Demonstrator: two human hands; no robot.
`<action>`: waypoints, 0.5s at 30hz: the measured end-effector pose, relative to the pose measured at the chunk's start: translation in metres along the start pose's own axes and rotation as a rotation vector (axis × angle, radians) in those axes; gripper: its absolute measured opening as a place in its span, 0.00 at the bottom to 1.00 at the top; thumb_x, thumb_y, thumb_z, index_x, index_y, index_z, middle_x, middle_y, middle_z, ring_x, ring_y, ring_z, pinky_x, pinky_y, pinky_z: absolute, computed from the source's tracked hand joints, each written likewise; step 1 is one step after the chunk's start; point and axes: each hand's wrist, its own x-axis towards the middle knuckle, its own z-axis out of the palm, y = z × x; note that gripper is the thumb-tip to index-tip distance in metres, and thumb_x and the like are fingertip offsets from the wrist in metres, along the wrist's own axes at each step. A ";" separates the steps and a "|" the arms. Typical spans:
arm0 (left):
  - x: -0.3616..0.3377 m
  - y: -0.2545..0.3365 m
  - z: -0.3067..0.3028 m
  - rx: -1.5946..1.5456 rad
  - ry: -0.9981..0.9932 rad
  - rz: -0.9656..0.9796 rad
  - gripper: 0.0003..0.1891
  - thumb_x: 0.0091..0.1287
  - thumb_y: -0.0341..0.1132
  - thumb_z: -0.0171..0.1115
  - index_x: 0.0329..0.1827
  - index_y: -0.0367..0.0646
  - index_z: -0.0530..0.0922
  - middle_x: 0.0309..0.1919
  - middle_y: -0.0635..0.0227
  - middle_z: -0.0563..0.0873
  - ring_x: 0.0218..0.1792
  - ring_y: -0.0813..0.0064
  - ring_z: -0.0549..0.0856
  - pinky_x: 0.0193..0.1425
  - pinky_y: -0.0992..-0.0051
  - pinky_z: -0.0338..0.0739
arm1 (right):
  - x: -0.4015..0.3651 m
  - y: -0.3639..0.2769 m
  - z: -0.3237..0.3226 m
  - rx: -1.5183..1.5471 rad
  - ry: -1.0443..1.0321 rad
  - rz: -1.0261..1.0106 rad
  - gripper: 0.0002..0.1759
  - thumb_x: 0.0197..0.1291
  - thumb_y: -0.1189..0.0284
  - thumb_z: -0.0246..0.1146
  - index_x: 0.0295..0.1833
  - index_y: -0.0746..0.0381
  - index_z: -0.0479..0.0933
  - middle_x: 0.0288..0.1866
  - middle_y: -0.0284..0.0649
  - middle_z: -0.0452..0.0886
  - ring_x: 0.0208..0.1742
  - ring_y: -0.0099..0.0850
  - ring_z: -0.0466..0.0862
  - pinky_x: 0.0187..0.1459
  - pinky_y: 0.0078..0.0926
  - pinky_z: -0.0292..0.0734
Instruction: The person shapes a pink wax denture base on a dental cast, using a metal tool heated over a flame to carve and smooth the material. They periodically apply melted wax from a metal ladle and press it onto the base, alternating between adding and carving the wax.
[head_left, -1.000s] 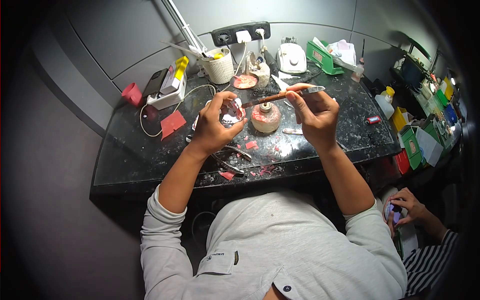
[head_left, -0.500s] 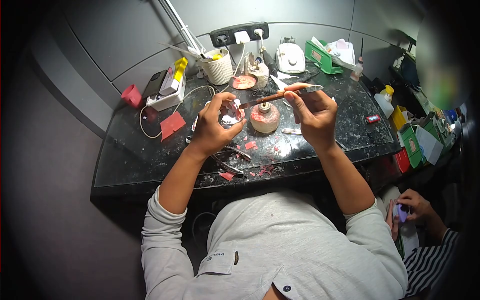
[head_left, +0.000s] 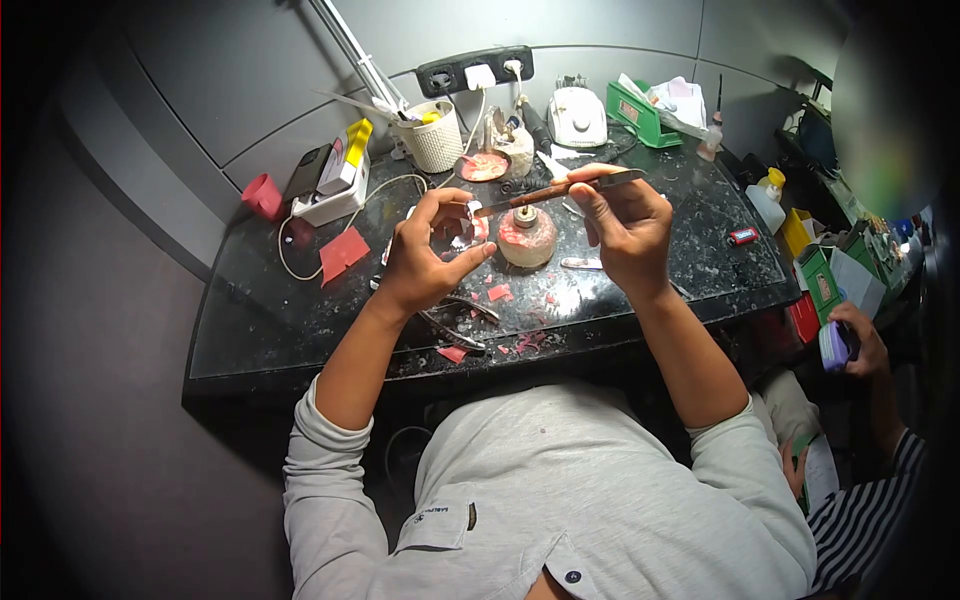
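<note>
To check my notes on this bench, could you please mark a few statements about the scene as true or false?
1. The right hand holds a slim tool with a brown handle. True.
2. Pliers lie on the table near the left hand's wrist. True.
3. The left hand lies flat and empty on the table. False: it is raised and holds a small pink and white piece.
4. The jar stands to the left of both hands. False: it stands between them.
5. At the right edge, another person's hand holds a purple object. True.
</note>
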 end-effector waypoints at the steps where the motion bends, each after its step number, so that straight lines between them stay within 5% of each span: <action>1: -0.001 -0.001 0.000 -0.021 0.002 -0.023 0.30 0.55 0.31 0.79 0.60 0.39 0.75 0.41 0.69 0.86 0.43 0.80 0.83 0.49 0.77 0.77 | 0.000 0.000 0.001 -0.016 0.007 -0.015 0.06 0.67 0.79 0.67 0.48 0.69 0.84 0.38 0.37 0.89 0.36 0.16 0.84 0.35 0.13 0.76; 4: 0.002 -0.004 0.001 -0.060 0.001 -0.030 0.29 0.54 0.29 0.79 0.59 0.40 0.75 0.42 0.70 0.86 0.43 0.80 0.83 0.48 0.77 0.75 | 0.001 -0.002 -0.003 -0.174 0.017 0.020 0.05 0.68 0.80 0.66 0.47 0.70 0.83 0.40 0.42 0.90 0.40 0.21 0.88 0.42 0.18 0.82; 6: 0.003 -0.005 0.003 -0.025 0.030 -0.016 0.28 0.54 0.28 0.78 0.58 0.39 0.76 0.42 0.67 0.86 0.43 0.77 0.85 0.49 0.75 0.80 | 0.002 0.010 0.000 0.040 0.029 -0.067 0.06 0.68 0.80 0.65 0.48 0.71 0.81 0.39 0.44 0.90 0.44 0.26 0.90 0.45 0.22 0.84; 15: 0.002 -0.007 0.007 -0.165 0.004 -0.066 0.28 0.58 0.24 0.74 0.62 0.39 0.73 0.41 0.70 0.83 0.42 0.81 0.81 0.47 0.79 0.74 | 0.001 0.002 -0.006 -0.023 -0.017 -0.026 0.06 0.65 0.80 0.67 0.45 0.71 0.82 0.39 0.43 0.90 0.43 0.25 0.89 0.47 0.21 0.84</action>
